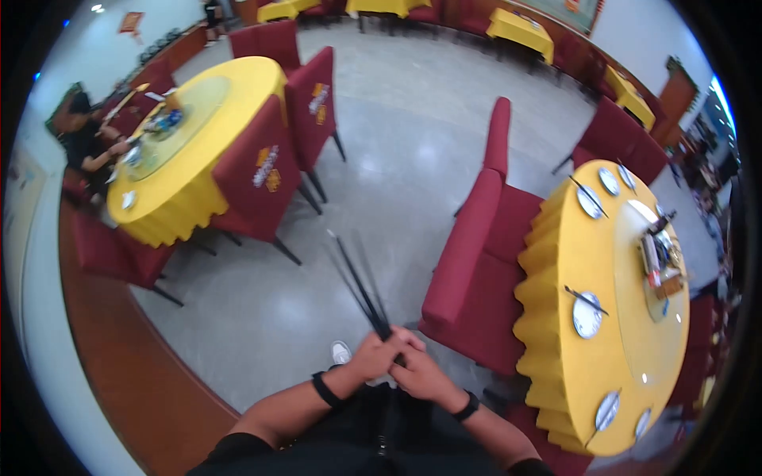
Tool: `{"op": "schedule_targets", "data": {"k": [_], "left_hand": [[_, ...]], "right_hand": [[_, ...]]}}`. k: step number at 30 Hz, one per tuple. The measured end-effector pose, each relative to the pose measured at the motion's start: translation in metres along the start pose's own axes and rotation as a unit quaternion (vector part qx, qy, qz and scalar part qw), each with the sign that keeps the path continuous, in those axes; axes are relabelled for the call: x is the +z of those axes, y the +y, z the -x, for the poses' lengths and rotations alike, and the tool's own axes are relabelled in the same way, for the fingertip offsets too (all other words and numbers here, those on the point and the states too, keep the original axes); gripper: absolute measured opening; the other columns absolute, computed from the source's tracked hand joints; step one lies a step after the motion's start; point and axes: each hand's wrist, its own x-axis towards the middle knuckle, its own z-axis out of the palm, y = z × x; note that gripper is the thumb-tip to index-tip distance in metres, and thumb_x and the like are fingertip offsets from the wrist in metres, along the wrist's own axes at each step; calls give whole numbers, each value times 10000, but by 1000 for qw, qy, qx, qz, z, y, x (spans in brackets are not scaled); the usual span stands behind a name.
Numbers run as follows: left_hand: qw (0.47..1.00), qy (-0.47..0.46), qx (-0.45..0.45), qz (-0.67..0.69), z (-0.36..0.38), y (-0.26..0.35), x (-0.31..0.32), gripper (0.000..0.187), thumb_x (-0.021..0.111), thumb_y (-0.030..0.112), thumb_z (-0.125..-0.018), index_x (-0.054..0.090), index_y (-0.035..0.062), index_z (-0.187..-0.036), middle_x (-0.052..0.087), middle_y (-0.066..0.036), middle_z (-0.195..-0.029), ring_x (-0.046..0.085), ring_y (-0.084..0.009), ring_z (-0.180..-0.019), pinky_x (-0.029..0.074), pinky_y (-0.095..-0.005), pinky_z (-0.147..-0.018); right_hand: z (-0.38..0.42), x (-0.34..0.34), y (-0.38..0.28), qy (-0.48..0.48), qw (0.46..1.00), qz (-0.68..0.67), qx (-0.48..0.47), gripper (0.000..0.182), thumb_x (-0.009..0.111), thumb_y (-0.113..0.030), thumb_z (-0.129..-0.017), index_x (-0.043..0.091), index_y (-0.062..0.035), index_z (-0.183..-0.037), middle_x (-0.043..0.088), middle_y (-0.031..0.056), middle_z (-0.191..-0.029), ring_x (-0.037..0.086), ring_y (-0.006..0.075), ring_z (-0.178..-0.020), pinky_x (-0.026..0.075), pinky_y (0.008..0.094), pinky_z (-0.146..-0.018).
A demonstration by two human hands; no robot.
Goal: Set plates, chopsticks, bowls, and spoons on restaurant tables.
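In front of my body I hold several long dark chopsticks [362, 295], their tips fanned out forward and smeared by motion. My left hand [371, 358] is closed around their near end. Against it, my right hand [422, 374] is also closed on the same end, and the fingers of both hands overlap. Wristbands show on both wrists. To the right stands a round table with a yellow cloth [565, 333], set with plates. A chopstick pair [586, 300] lies across the nearest plate [587, 317].
Red chairs [468, 254] line the near side of the right table. On its glass turntable [635, 317] stands a box of items [660, 266]. Another yellow table [198, 135] with red chairs is at left, where a person [87, 143] sits. A low brown ledge [119, 349] curves along the left.
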Motion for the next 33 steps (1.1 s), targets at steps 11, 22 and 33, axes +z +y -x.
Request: {"op": "schedule_targets", "data": {"k": [11,22,33], "left_hand": [[985,155,-65,38,-60,68,-165,275,557,255,-972,424,89,-798,372,12,-545,390,-101,-426,365,-270,-399],[966,162,-125,-155,-185,156,-187,236,538,251,-971,454,83,-827,349,27,-534,337,-76,-384,292,-231,-346],[959,28,-226,-167,-349,143,-167,282,567,290,-964,466,74,-815,388,9,-545,382,-97,-398,329,-251,-368]], "right_hand": [[-68,-37,-43,176,984,-12,37,273,621,-159,-910,581,-6,-1133,668,115,-841,660,200,-762,517,318,-691],[-150,-116,-30,252,962,-104,-4,249,609,-190,-908,592,-16,-1084,656,92,-829,643,201,-746,503,321,-676],[-163,-158,-16,322,937,-74,116,289,626,-215,-899,584,-14,-1103,651,100,-846,638,224,-741,500,330,-663]]}}
